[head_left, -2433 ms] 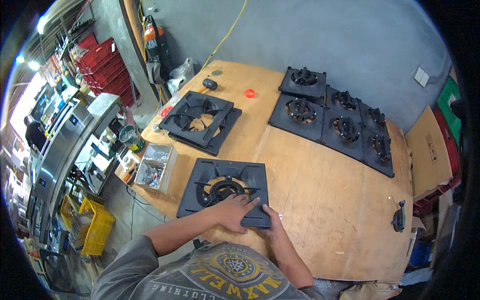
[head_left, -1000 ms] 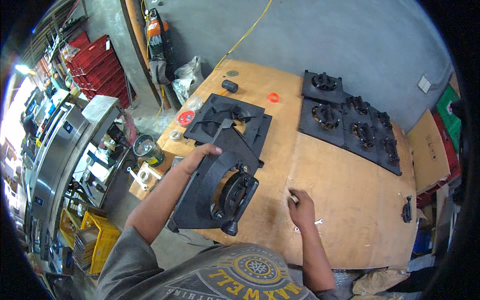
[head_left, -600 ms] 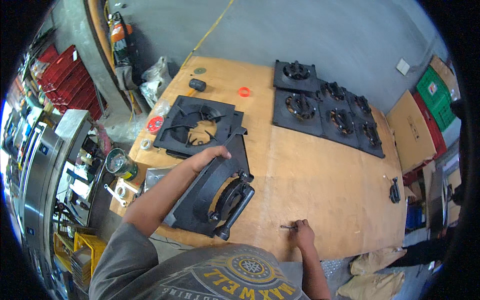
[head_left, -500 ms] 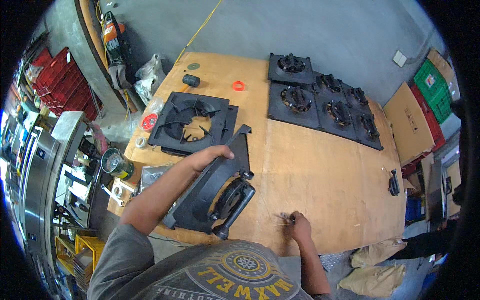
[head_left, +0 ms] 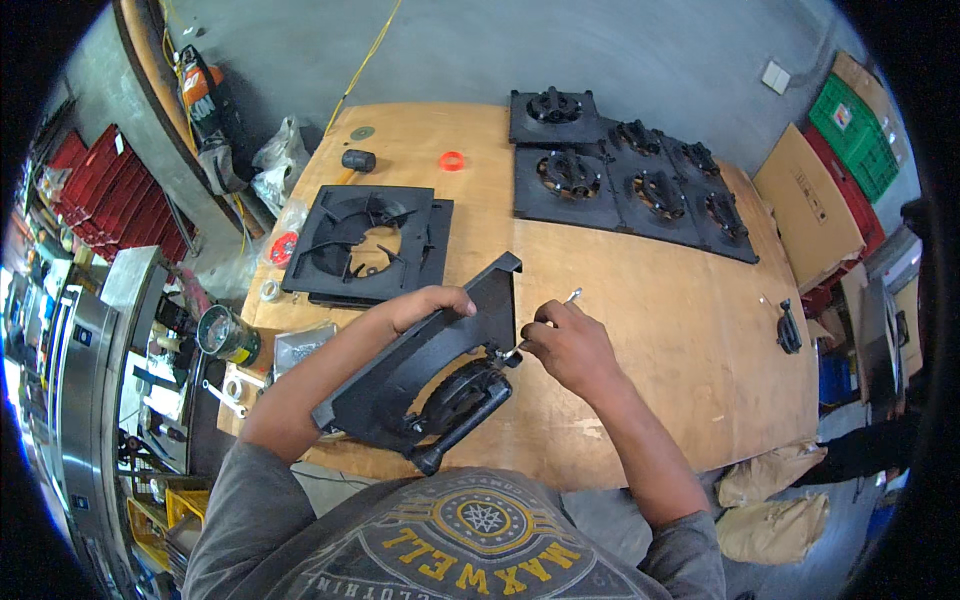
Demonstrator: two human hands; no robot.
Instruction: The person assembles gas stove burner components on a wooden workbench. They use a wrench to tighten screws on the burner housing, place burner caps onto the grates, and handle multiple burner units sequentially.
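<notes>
A black metal stove plate (head_left: pixel 385 375) is tilted up on its edge in front of me, with a round black burner (head_left: pixel 462 400) and its stubby pipe set in the opening. My left hand (head_left: pixel 432 304) grips the plate's upper edge, its thumb over the top. Between the fingers of my right hand (head_left: pixel 572 345) is a slim silver wrench (head_left: pixel 511 352). One end of it touches or lies very near a small fitting beside the burner; the other end sticks out beyond my knuckles.
Black pan supports (head_left: pixel 415 262) lie stacked at the left, near a mallet (head_left: pixel 358 160) and an orange ring (head_left: pixel 452 161). Several plates with burners (head_left: pixel 533 205) lie at the back right. A loose burner part (head_left: pixel 789 330) rests near the right edge. Larger wrenches (head_left: pixel 226 400) lie front left.
My right hand has come up from the table's front edge to the plate, bringing the wrench to the burner fitting. The left hand still holds the plate, now tilted slightly differently. The view has shifted.
</notes>
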